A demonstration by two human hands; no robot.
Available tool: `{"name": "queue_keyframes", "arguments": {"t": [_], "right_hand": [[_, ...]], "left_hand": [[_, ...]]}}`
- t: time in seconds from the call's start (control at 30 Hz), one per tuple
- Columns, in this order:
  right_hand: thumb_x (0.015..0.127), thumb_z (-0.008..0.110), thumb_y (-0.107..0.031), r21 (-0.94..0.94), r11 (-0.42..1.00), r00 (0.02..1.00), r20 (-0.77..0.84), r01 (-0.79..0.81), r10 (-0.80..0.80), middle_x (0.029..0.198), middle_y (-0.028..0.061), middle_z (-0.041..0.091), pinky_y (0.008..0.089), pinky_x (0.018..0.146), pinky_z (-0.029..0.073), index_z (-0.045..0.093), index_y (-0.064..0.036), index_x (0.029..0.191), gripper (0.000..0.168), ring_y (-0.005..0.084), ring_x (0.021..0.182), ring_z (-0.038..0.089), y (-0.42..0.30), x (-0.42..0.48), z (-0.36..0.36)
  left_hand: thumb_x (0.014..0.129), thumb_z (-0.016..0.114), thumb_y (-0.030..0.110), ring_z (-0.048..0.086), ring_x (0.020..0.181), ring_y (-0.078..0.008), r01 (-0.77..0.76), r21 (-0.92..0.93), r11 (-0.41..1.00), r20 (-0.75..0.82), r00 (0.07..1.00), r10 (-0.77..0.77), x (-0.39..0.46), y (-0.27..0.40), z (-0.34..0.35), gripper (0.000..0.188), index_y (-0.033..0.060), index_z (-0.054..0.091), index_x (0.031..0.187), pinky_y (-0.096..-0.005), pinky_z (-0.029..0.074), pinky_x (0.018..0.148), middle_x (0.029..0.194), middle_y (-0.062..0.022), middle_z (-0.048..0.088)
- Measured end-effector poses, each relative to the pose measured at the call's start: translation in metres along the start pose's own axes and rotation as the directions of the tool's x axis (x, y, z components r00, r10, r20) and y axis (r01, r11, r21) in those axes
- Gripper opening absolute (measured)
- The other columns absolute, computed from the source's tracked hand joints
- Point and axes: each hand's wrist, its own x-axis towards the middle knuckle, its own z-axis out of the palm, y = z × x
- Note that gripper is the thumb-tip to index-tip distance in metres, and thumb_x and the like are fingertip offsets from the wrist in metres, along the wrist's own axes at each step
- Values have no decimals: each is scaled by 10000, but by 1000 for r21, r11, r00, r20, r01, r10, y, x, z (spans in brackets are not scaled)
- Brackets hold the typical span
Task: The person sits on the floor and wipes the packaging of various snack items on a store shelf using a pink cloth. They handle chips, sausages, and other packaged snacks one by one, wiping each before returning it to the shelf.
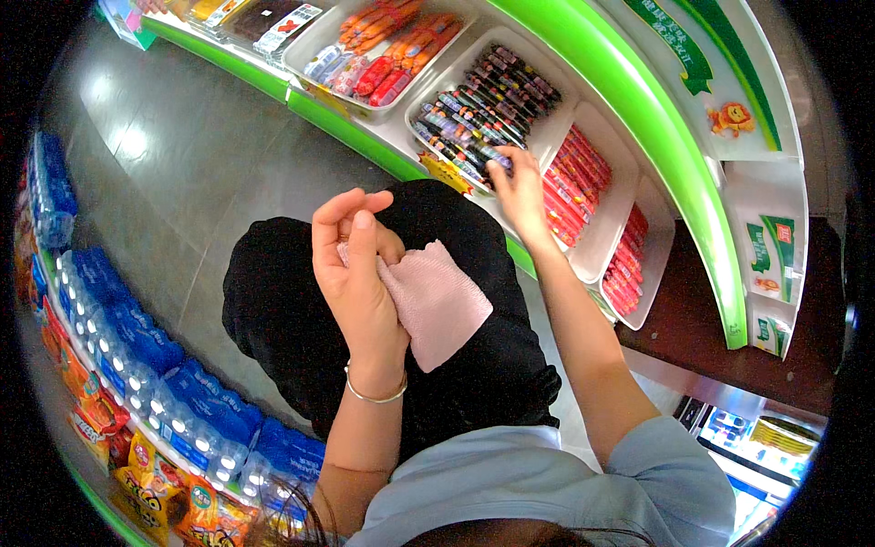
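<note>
My left hand (pixel 359 273) is raised over my lap with its fingers curled around a pink textured cloth (pixel 444 308). Most of the cloth hangs out to the right of the palm. At the shelf, my right hand (pixel 523 195) pinches the end of a dark-wrapped sausage stick (pixel 497 158) between thumb and fingers. That stick lies among several others in a white tray (pixel 472 58), arranged in bundled rows. Just right of this hand are red-wrapped sausage sticks (pixel 567 202) in a neighbouring white tray (pixel 591 267).
Orange and red packaged sausages fill another tray (pixel 297 58) at the upper left. A bright green curved rail (pixel 656 116) borders the trays. Blue-wrapped packs of bottled water (pixel 205 403) and snack bags (pixel 147 472) line the left. At the top left edge, another person's hand (pixel 152 5) shows.
</note>
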Motion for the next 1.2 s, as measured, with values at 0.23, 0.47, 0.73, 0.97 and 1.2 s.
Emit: {"name": "queue_keyframes", "arguments": {"t": [0.23, 0.47, 0.73, 0.97, 1.2], "right_hand": [[745, 658, -181, -81, 997, 1000, -17, 9, -11, 860, 135, 539, 391, 791, 400, 620, -50, 873, 188, 313, 866, 497, -5, 7, 3], [800, 615, -246, -148, 989, 996, -80, 30, -42, 1023, 180, 559, 406, 885, 393, 550, -20, 1020, 322, 341, 1005, 511, 49, 64, 3], [743, 646, -381, -504, 846, 983, 32, 174, -183, 1248, 262, 432, 406, 994, 320, 367, 37, 1275, 732, 381, 1184, 391, 160, 186, 26], [729, 651, -391, -556, 800, 974, 151, 226, -171, 1228, 262, 449, 407, 985, 331, 382, 35, 1265, 735, 377, 1165, 411, 173, 212, 56], [715, 657, -400, -524, 816, 947, 310, 244, -83, 1209, 262, 466, 408, 976, 341, 397, 32, 1255, 738, 373, 1146, 432, 172, 222, 43]], "left_hand": [[904, 483, 73, 407, 549, -66, 35, -4, 999, -14, 999, -35, 4, -4, -3, 119, 32, 502, 1014, -207, 367, 521, 920, -113, 600], [906, 448, 50, 383, 521, -61, 32, -17, 999, -29, 999, -33, 5, -3, 1, 88, 21, 483, 981, -213, 353, 502, 904, -110, 593], [890, 466, 57, 376, 501, -57, 69, 115, 991, -82, 995, -59, 11, 0, 7, 62, 16, 459, 936, -214, 339, 474, 837, -91, 569], [883, 459, 29, 379, 497, -57, 53, 145, 988, -138, 990, -33, 18, 1, 2, 52, 30, 454, 935, -200, 343, 476, 831, -100, 562], [879, 456, 22, 375, 499, -58, 22, 124, 992, -111, 994, -8, 24, -5, 3, 54, 38, 452, 930, -202, 348, 482, 834, -101, 551]]}}
